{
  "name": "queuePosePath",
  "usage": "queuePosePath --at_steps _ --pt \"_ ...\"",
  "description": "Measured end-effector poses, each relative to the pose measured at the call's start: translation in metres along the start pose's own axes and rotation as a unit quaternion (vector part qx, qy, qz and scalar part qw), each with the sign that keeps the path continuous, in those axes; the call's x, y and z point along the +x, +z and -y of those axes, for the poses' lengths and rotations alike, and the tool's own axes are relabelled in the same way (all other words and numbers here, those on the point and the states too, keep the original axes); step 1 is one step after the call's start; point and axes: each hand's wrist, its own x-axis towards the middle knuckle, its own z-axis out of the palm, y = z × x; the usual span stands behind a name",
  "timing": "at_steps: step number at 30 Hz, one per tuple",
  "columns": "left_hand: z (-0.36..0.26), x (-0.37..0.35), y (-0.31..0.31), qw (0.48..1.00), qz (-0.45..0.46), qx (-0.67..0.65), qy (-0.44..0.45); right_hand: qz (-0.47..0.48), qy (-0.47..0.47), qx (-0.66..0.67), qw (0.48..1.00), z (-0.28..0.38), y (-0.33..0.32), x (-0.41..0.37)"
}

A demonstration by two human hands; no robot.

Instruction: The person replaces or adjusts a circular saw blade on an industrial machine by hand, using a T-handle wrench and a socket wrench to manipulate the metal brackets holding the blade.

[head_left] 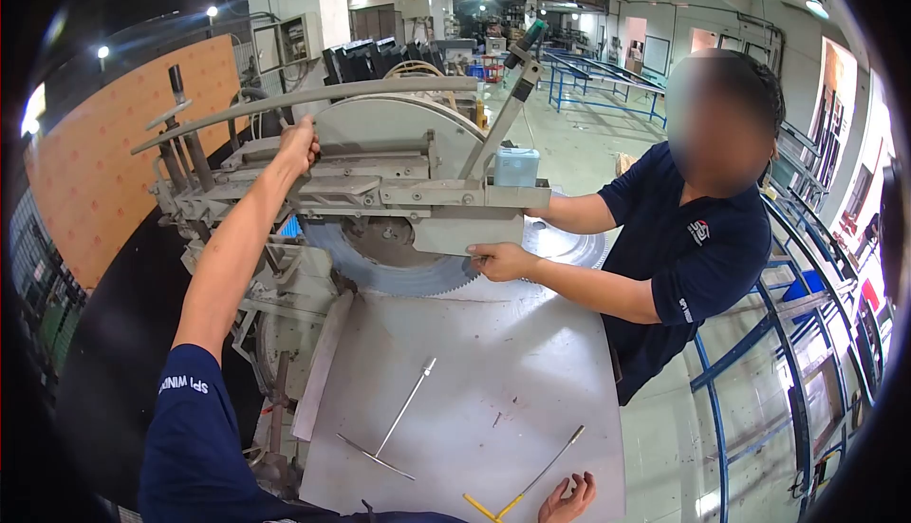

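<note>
The person's left hand (300, 143) reaches up into the upper left of the frame, at the end of an outstretched arm in a navy sleeve. Its fingers are closed around the top edge of the grey saw head (380, 186), just below the long curved lever (313, 96) that sweeps across the machine. The saw head sits at centre frame, and the large toothed circular saw blade (380, 271) shows under it.

The right hand (567, 497) lies at the bottom edge of the frame on the metal table (493, 352). It is palm up with the fingers loosely spread, and it grips nothing. The yellow-handled T-wrench (527, 483) lies just beside it, with its shaft pointing up and to the right. A silver T-handle wrench (399, 419) rests further left on the table, well apart from both hands.

A co-worker in a navy polo shirt stands at the right of the table. The co-worker's hand (501, 260) is clasped on the lower corner of the blade guard (465, 233), touching the blade's teeth. A second saw blade (574, 243) lies flat behind that forearm. A small pale blue box (516, 166) is mounted on top of the saw head.
</note>
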Motion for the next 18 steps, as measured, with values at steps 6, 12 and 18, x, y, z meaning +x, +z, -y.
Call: queuePosePath --at_steps 6,12,18 --pt "-0.002 0.012 0.0 0.989 0.013 -0.124 -0.082 0.011 0.0 -0.013 1.0 0.003 -0.004 0.0" --pt "-0.003 -0.007 0.004 0.997 -0.013 0.068 0.019 0.009 0.004 -0.012 1.0 0.005 -0.004 0.0" --pt "-0.004 0.002 0.005 0.985 0.034 -0.128 -0.115 0.009 0.004 -0.006 1.0 0.003 -0.003 0.0"
